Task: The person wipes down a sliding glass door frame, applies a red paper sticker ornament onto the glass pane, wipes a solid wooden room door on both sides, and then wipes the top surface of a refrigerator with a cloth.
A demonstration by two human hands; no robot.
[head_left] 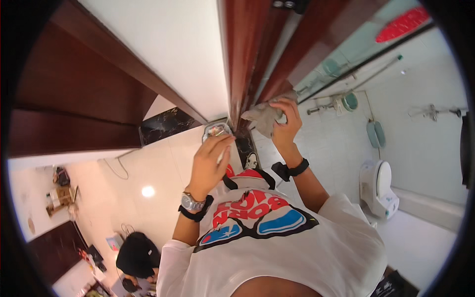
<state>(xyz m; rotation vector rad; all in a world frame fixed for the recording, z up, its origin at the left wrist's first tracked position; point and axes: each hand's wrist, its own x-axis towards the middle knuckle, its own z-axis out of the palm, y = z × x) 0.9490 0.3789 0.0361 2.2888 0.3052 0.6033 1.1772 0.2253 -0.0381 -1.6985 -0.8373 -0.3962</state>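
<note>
My right hand (pixel 288 124) grips a crumpled grey cloth (pixel 265 118) and holds it against the edge of a dark reddish-brown door (pixel 309 49) with a glass panel. The fingers bend over the cloth's upper right side. My left hand (pixel 210 163) hangs in the air left of the door frame (pixel 237 59), its fingers loosely stretched and nothing seen in them. Beyond its fingertips, lower down, a clear container (pixel 216 128) with small items inside is partly covered by the hand.
A white wall (pixel 163 39) and a brown wooden door (pixel 79 99) rise on the left. A dark marble threshold (pixel 245 146) crosses the floor by my shoe (pixel 252 160). The bathroom at right has a toilet (pixel 378 185) and slippers (pixel 375 134). A person in black (pixel 138 255) is at lower left.
</note>
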